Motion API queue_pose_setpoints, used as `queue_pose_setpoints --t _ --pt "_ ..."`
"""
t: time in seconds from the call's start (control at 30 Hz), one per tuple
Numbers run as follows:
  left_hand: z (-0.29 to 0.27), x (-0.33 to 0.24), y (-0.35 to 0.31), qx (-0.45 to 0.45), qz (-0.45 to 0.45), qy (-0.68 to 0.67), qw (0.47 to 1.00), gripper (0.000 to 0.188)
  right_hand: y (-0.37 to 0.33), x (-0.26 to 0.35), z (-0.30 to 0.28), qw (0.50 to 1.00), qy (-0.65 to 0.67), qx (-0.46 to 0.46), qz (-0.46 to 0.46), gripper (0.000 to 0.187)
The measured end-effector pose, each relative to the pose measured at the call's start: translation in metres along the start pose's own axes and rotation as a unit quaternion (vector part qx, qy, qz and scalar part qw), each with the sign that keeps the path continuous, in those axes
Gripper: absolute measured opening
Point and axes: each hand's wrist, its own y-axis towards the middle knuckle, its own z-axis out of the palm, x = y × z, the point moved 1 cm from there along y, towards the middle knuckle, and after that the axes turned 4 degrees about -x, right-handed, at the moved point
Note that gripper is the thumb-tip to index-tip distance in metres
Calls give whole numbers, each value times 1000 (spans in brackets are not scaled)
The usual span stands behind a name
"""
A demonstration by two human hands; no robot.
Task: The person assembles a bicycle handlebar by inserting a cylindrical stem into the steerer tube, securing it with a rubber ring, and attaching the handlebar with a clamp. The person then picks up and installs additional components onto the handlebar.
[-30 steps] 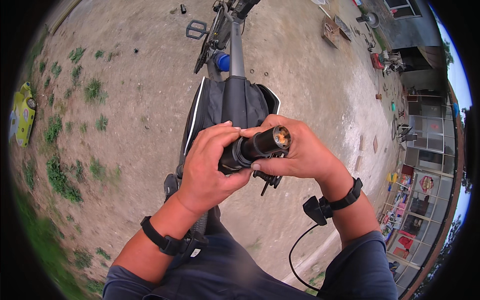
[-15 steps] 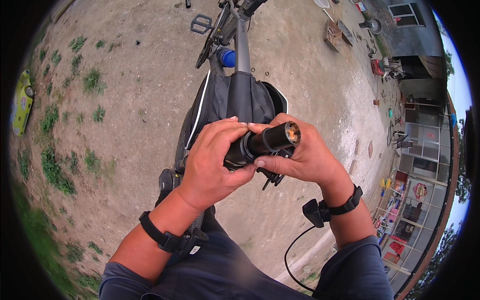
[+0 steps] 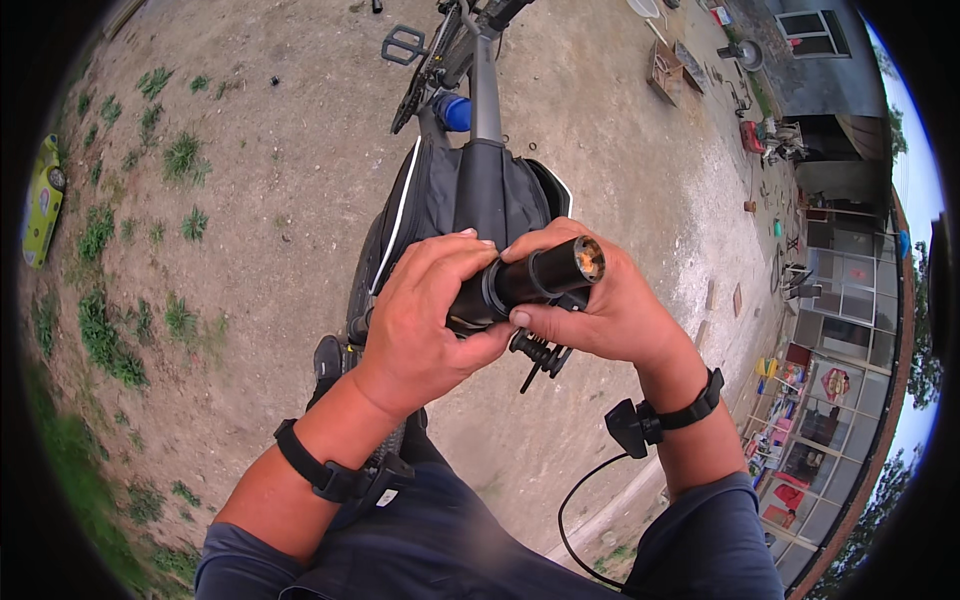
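Note:
A bicycle (image 3: 486, 85) stands before me, its black frame bag (image 3: 425, 195) strapped around the top tube. At the near end rises a black steerer tube (image 3: 553, 273) with collar-like rings; its open end points up to the right and shows rusty orange inside. My left hand (image 3: 415, 315) is closed around the tube's lower part, by the bag. Higher up, my right hand (image 3: 595, 310) wraps the tube from the right, thumb against a ring. Below the right thumb hangs a black ribbed part (image 3: 538, 352), partly hidden. Both wrists wear black straps.
A pedal (image 3: 403, 45) and a blue bottle (image 3: 453, 113) are farther along the bicycle. Small dark rings (image 3: 533, 146) lie on the dirt. A green toy car (image 3: 42, 200) sits at far left, near weeds. Along the right runs a building (image 3: 850, 330) with clutter. A cable (image 3: 575, 490) hangs from my right wrist.
Both hands keep nearly the same grip on the tube. The tube's open end is slightly higher in view, and more of the ribbed part below my right thumb shows.

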Motion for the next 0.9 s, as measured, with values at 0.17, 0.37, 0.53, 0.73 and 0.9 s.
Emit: queue_pose_setpoints --t 0.17,0.37,0.53,0.73,0.9 --pt "-1 1 0 -1 3 -1 1000 62 3 -2 -1 1000 1 13 -18 48" --pt "-3 0 2 2 0 -11 1000 62 10 0 -6 999 15 41 9 46" --pt "-5 1 2 6 -6 -11 1000 62 13 -3 -8 999 17 52 2 46" --pt "-7 3 0 18 -4 -10 1000 66 14 0 -6 998 38 55 16 47" --pt "-7 5 0 10 -2 -9 1000 65 12 -5 2 995 90 40 22 54"
